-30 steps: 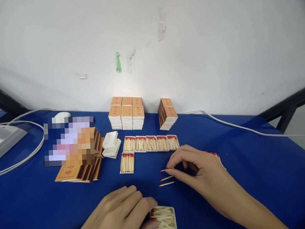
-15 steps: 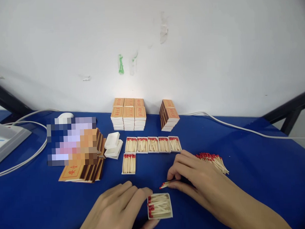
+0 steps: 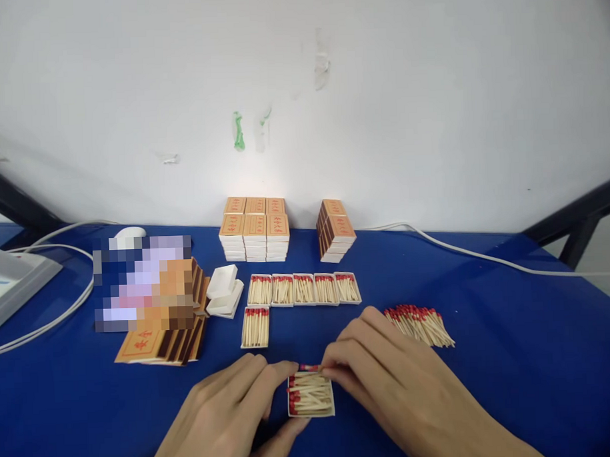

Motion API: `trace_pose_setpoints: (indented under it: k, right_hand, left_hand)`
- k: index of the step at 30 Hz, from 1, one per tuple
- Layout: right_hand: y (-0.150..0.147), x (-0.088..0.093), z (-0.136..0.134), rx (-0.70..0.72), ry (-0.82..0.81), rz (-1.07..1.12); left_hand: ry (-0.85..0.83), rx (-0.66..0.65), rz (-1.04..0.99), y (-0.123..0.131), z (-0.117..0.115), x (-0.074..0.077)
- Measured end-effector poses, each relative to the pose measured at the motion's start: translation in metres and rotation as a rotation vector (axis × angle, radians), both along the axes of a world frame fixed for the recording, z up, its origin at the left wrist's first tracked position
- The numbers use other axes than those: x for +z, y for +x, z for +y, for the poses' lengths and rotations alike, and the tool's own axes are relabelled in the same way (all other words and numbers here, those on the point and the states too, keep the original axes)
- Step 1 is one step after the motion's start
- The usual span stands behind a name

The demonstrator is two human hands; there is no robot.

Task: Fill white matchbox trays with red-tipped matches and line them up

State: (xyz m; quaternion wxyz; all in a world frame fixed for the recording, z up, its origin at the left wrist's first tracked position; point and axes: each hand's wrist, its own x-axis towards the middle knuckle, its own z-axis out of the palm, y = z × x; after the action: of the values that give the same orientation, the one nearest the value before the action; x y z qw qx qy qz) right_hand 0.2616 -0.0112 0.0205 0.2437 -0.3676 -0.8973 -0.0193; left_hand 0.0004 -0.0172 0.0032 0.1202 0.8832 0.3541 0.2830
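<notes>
A white matchbox tray [image 3: 319, 415] lies before me, filled with red-tipped matches [image 3: 311, 393] whose heads point left. My left hand [image 3: 225, 401] is closed around its left end, the index finger at the far corner and the thumb at the near side. Between the fingertips of my right hand [image 3: 390, 369] are a few matches [image 3: 310, 367], level with the tray's far edge and pointing left. Whether they touch the tray I cannot tell. A loose pile of matches [image 3: 426, 325] lies just beyond my right hand.
Several match-filled trays [image 3: 304, 290] form a row, with one more filled tray [image 3: 255, 327] in front. Stacked matchboxes [image 3: 255, 230] and a smaller stack [image 3: 336, 231] stand by the wall. Flattened matchbox sleeves [image 3: 161, 343] and stacked white trays [image 3: 224, 289] lie left. A white cable [image 3: 466, 259] runs behind.
My right hand has moved left with the matches to the tray's far edge. The tray and my left hand have shifted slightly away from me and left.
</notes>
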Motion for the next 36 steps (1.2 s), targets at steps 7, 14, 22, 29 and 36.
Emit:
trace_pose_setpoints:
  k: [7,14,22,29,36]
  right_hand:
    - [-0.010,-0.011,-0.010,0.060,-0.028,-0.035]
    - [-0.011,-0.001,-0.007,0.072,-0.115,0.057]
    - [-0.008,-0.003,-0.008,0.070,-0.215,0.129]
    - [-0.012,0.002,-0.009,0.048,-0.283,0.228]
    - [-0.018,0.002,-0.011,0.101,-0.268,0.121]
  left_hand:
    - [0.010,0.003,-0.005,-0.001,0.000,-0.002]
    - [-0.017,-0.008,-0.009,0.000,0.000,-0.005]
    - [-0.035,-0.009,-0.027,0.000,-0.002,-0.002]
    - [-0.046,-0.054,-0.011,-0.002,-0.003,-0.005]
    - [-0.073,-0.067,-0.009,-0.002,-0.004,-0.003]
